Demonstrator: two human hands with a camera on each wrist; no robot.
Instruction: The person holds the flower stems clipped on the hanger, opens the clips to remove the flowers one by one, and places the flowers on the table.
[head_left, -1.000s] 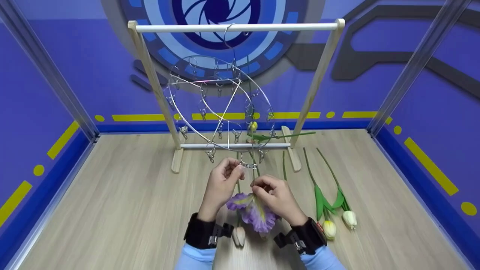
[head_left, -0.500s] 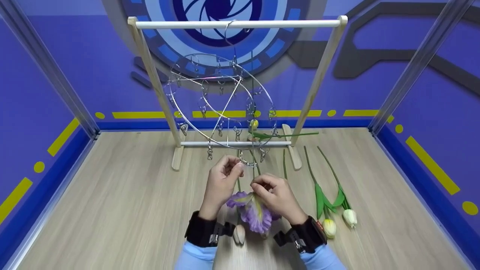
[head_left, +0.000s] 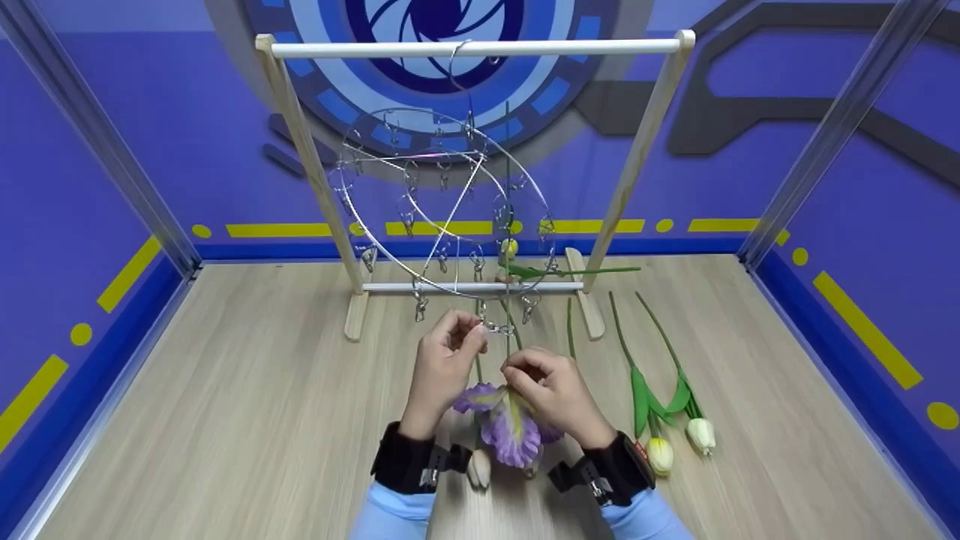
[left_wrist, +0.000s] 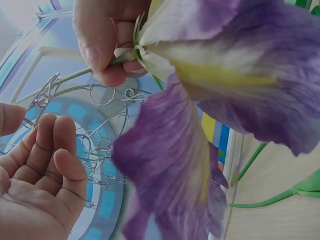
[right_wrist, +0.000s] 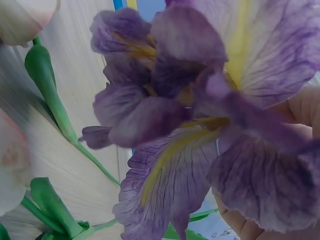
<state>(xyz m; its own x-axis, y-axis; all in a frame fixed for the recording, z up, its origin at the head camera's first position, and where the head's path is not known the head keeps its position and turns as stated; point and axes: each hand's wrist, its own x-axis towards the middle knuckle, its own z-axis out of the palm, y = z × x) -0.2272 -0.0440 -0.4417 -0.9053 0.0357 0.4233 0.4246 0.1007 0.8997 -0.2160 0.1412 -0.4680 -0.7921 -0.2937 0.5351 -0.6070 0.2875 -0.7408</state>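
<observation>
My left hand pinches a metal clip hanging from the front of a round wire clip hanger. Beside it, my right hand pinches the thin green stem of a purple artificial iris just behind the bloom. In the left wrist view the stem runs up to the clip's wire loops, overlapping them, and the iris head hangs downward over the table. Large ruffled petals with yellow streaks fill much of the right wrist view, hiding most of the right hand.
The hanger hooks over the top bar of a wooden stand. Two tulips, one yellow and one white, lie at right. A pale tulip lies below the hands. Another yellow tulip shows behind the hanger.
</observation>
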